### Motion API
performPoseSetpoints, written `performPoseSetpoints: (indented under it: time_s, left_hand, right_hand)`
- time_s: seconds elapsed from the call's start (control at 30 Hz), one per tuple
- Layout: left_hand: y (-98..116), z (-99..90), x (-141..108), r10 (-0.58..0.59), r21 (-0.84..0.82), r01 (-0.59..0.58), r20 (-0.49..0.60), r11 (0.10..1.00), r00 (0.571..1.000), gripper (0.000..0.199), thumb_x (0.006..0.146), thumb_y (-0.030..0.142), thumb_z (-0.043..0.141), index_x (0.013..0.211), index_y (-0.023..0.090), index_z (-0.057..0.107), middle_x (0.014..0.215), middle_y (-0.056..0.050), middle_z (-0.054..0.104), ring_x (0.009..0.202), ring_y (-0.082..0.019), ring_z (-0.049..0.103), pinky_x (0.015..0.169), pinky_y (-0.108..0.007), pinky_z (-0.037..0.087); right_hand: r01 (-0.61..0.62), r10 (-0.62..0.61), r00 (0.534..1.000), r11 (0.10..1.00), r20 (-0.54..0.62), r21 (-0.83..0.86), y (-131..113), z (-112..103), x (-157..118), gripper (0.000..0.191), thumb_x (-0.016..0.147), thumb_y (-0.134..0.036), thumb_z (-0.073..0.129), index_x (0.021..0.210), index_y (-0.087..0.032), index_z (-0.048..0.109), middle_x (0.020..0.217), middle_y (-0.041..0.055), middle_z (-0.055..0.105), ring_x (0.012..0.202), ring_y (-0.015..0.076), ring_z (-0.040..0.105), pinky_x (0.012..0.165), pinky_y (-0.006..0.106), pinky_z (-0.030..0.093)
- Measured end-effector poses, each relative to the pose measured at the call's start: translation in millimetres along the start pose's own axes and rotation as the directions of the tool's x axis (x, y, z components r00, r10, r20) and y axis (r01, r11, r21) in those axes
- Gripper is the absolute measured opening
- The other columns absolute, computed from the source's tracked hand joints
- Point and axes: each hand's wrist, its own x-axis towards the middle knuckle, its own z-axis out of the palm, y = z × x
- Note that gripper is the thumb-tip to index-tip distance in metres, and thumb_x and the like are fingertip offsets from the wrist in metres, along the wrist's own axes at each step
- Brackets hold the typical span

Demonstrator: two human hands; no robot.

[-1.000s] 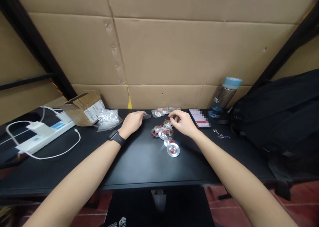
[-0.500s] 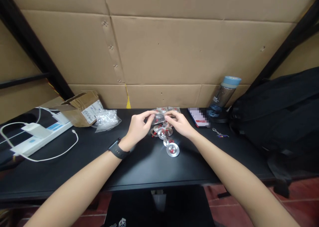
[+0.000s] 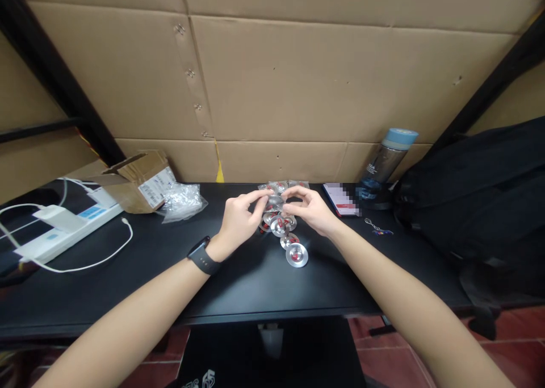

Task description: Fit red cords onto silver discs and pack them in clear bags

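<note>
My left hand (image 3: pixel 242 220) pinches the left side of a small clear plastic bag (image 3: pixel 273 202) with a metal disc inside. At the bag's right side is my right hand (image 3: pixel 310 211), its thumb and forefinger curled close to the edge; whether they grip it is hard to tell. Below the bag, several silver discs with red parts lie in an overlapping pile (image 3: pixel 280 225) on the black table. The nearest disc (image 3: pixel 297 255) lies at the front of the pile. Behind my fingers are more bagged discs (image 3: pixel 299 184).
On the left are a white power strip (image 3: pixel 63 234) with cables, an open cardboard box (image 3: pixel 138 186) and crumpled clear bags (image 3: pixel 183 200). To the right are a phone (image 3: pixel 342 199), keychain (image 3: pixel 378 228), bottle (image 3: pixel 383 163) and black backpack (image 3: pixel 481 206).
My right thumb and forefinger have spread a little apart at the bag's right edge. The camera view has shifted slightly.
</note>
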Motion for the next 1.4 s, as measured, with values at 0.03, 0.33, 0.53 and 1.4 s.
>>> performPoseSetpoints:
  time_s: [0.03,0.33,0.53,1.4]
  left_hand:
    - [0,0.7,0,-0.003,-0.004,0.003,0.004,1.000,1.000,0.021,0.096,0.027,0.060,0.106,0.024,0.079,0.106,-0.002,0.080,0.091,-0.021,0.076,0.083,-0.030,0.059]
    - [-5,-3.1,4,-0.123,-0.093,0.127,0.043,0.988,0.991,0.022,0.096,0.030,0.060,0.105,0.022,0.079,0.105,-0.002,0.080,0.092,-0.020,0.076,0.084,-0.029,0.059]
    - [-12,-4.5,7,-0.090,-0.031,0.095,0.133,0.995,0.987,0.024,0.098,0.031,0.057,0.106,0.024,0.078,0.107,-0.001,0.080,0.098,-0.022,0.076,0.091,-0.032,0.058]
    - [-11,-11.5,11,0.062,-0.063,-0.061,0.011,0.996,0.998,0.018,0.096,0.032,0.064,0.110,0.021,0.067,0.102,-0.003,0.076,0.090,-0.017,0.071,0.086,-0.029,0.056]
  right_hand:
    - [-0.004,0.004,1.000,1.000,-0.002,-0.010,0,0,0,0.042,0.069,-0.033,0.090,0.103,-0.020,0.068,0.106,0.0039,0.068,0.079,0.0152,0.070,0.075,0.031,0.061]
    - [-0.026,0.034,0.998,0.989,0.054,-0.145,6,-6,1,0.040,0.068,-0.019,0.082,0.105,-0.019,0.065,0.092,0.0018,0.067,0.071,0.0136,0.066,0.065,0.027,0.057]
    - [0.086,-0.049,0.994,0.911,0.099,-0.404,7,-11,3,0.028,0.075,-0.019,0.073,0.103,-0.017,0.069,0.098,0.0051,0.068,0.071,0.0131,0.062,0.063,0.027,0.055]
    - [0.105,-0.117,0.993,0.914,-0.005,-0.391,11,-7,3,0.021,0.087,-0.038,0.069,0.085,-0.017,0.066,0.075,0.0013,0.066,0.064,0.0137,0.059,0.063,0.027,0.049]
